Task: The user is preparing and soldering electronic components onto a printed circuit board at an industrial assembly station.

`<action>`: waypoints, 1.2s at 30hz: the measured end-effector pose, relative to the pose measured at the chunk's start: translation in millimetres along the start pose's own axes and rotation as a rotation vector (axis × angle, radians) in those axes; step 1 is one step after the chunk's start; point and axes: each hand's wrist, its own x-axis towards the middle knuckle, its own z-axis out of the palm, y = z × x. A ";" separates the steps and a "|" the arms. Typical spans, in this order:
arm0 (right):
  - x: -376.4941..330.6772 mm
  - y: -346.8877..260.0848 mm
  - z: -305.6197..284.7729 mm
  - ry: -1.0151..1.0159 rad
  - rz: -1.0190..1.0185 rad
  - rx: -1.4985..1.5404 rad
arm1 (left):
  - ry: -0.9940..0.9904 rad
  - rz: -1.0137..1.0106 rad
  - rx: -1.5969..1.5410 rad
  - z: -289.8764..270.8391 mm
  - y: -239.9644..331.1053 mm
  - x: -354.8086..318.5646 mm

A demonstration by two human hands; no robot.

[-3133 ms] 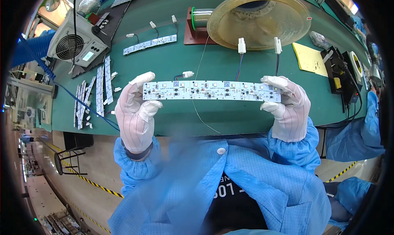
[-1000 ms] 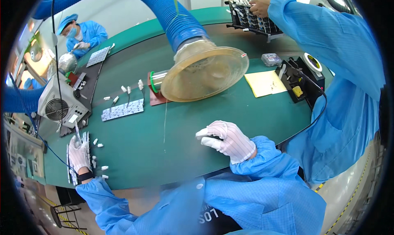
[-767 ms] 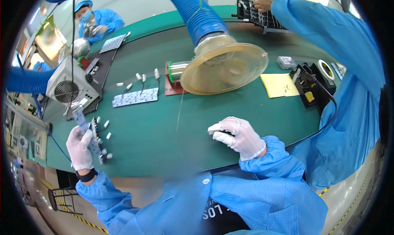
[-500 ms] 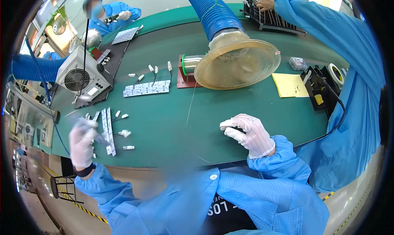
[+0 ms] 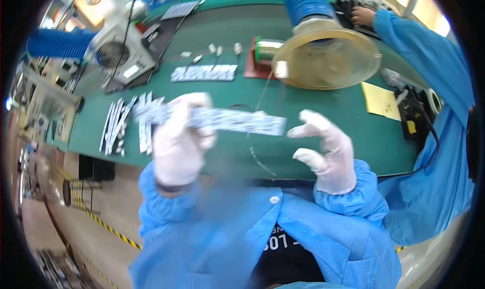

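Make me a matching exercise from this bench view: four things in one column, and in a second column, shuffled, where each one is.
Things:
1. long white circuit strip
2. yellow paper sheet
3. pile of white strips
4. clear funnel-shaped hood

Places:
A. lying on the green mat at the left
B. at the end of the blue ribbed hose
C. held up in the left hand, right hand open beside its end
D. flat on the mat at the right, below the hood

Pairs: 1-C, 2-D, 3-A, 4-B

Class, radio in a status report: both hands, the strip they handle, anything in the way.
Left hand grips long LED strip board. Right hand open at strip's right end, not gripping. Loose solder wire beneath; otherwise nothing obstructing.
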 end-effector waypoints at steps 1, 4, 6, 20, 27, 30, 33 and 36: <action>-0.4 1.7 2.8 0.053 0.015 0.032 | 0.028 -0.007 -0.004 15.4 -7.5 0.0; 1.9 1.4 5.7 0.140 0.084 -0.027 | -0.086 -0.106 -0.058 28.3 -17.9 -2.5; 4.3 -4.6 10.1 0.155 0.113 -0.032 | -0.093 -0.130 -0.118 27.7 -23.9 -4.1; 7.4 2.9 -1.2 0.187 0.192 0.123 | -0.260 0.024 -0.581 -3.4 -39.2 0.5; 11.2 14.4 -9.2 -0.013 0.064 0.095 | -0.427 -0.120 -0.555 2.8 -29.7 16.8; 19.0 18.9 -11.3 -0.173 -0.226 -0.071 | -0.370 -0.280 -0.206 15.4 -21.0 4.2; 18.3 9.6 -9.0 -0.135 -0.249 -0.158 | -0.357 -0.190 0.134 9.9 -42.0 13.8; 13.3 9.8 -15.7 0.064 -0.317 -0.261 | -0.351 -0.349 -0.024 12.0 -39.4 11.9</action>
